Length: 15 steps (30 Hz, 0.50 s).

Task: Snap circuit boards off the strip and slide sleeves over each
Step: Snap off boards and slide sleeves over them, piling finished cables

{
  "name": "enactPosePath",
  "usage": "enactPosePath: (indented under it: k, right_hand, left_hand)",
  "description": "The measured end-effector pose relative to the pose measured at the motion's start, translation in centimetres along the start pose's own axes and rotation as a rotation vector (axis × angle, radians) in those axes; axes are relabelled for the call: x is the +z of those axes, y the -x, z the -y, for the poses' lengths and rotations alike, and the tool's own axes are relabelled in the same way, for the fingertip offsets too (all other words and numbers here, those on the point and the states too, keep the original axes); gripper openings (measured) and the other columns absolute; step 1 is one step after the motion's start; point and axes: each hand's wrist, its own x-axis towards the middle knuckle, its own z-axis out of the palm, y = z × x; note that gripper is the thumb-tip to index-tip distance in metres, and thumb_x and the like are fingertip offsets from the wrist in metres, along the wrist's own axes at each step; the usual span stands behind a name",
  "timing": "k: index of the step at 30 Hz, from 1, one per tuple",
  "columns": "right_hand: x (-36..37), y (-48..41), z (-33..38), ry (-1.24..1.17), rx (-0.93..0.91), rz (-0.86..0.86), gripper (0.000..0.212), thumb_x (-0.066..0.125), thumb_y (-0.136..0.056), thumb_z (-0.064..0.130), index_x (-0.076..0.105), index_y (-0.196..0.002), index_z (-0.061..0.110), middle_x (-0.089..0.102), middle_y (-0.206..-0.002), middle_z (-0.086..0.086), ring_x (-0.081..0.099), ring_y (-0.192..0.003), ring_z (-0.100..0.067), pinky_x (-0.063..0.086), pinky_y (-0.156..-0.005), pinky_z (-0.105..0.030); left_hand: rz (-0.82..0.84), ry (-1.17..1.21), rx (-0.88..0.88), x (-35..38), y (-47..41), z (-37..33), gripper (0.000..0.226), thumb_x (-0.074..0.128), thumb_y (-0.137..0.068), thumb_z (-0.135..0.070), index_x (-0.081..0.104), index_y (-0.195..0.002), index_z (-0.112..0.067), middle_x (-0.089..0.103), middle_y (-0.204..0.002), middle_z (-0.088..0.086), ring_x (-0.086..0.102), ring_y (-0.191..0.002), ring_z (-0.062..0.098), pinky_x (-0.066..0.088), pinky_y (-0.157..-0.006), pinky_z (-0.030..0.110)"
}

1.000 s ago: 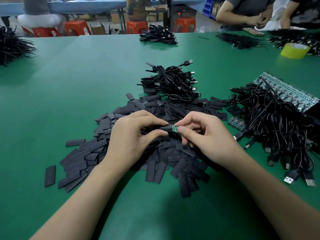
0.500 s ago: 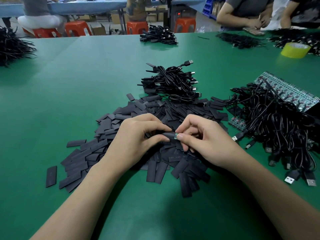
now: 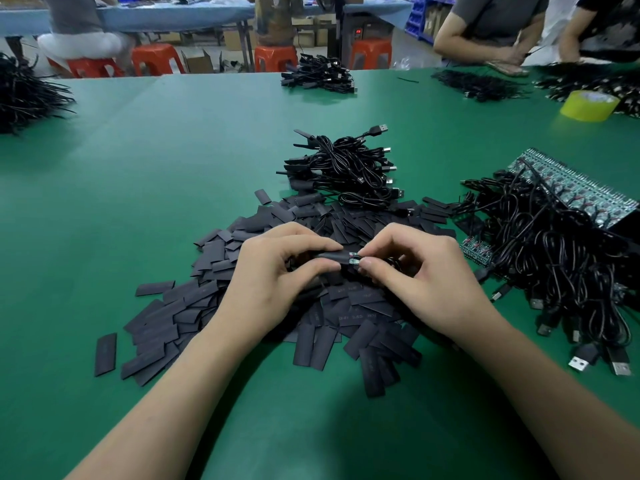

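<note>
As left hand [image 3: 273, 275] pinches one sleeve [image 3: 333, 257], right hand [image 3: 424, 277] one board [image 3: 354, 259]

Yellow tape roll [image 3: 589, 105], orange stools [image 3: 157, 58], green table [image 3: 138, 202], people opposite [image 3: 491, 26]

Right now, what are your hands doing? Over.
Left hand pinches black sleeve. Right hand pinches circuit board, end showing from sleeve. Loose sleeve pile underneath, not blocking.

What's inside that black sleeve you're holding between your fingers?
A small green circuit board pokes from the right end of the sleeve, pinched by the right hand. The left hand grips the sleeve. How far the board goes in is hidden.
</note>
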Motion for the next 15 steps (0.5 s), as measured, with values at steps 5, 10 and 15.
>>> enactPosePath:
  k: [5, 10, 15]
  right_hand:
    - [-0.04, 0.06, 0.00, 0.121, -0.149, -0.033, 0.006, 0.077, -0.090, 0.013, 0.074, -0.090, 0.018, 0.071, -0.083, 0.017, 0.067, -0.081, -0.003, 0.045, -0.072, -0.012]
    - [-0.24, -0.04, -0.33, 0.198, -0.218, -0.026, 0.007, 0.078, -0.090, 0.012, 0.075, -0.093, 0.017, 0.072, -0.088, 0.013, 0.068, -0.085, -0.002, 0.052, -0.077, -0.020]
    - [-0.47, -0.06, -0.50, 0.245, -0.277, -0.025, 0.007, 0.077, -0.091, 0.013, 0.075, -0.096, 0.017, 0.072, -0.089, 0.012, 0.067, -0.085, -0.002, 0.053, -0.077, -0.026]
  left_hand:
    - [0.011, 0.026, 0.008, 0.31, 0.08, -0.18, 0.018, 0.083, -0.083, -0.016, 0.081, -0.100, -0.020, 0.073, -0.094, -0.009, 0.068, -0.090, 0.008, 0.050, -0.081, 0.018]
    - [0.009, 0.022, 0.030, 0.28, 0.23, 0.00, 0.017, 0.083, -0.084, -0.018, 0.081, -0.100, -0.021, 0.073, -0.094, -0.010, 0.068, -0.090, 0.007, 0.050, -0.082, 0.018]
    - [0.004, 0.041, 0.044, 0.30, 0.20, 0.05, 0.017, 0.083, -0.084, -0.018, 0.080, -0.100, -0.023, 0.075, -0.094, -0.016, 0.069, -0.090, 0.002, 0.048, -0.080, 0.013]
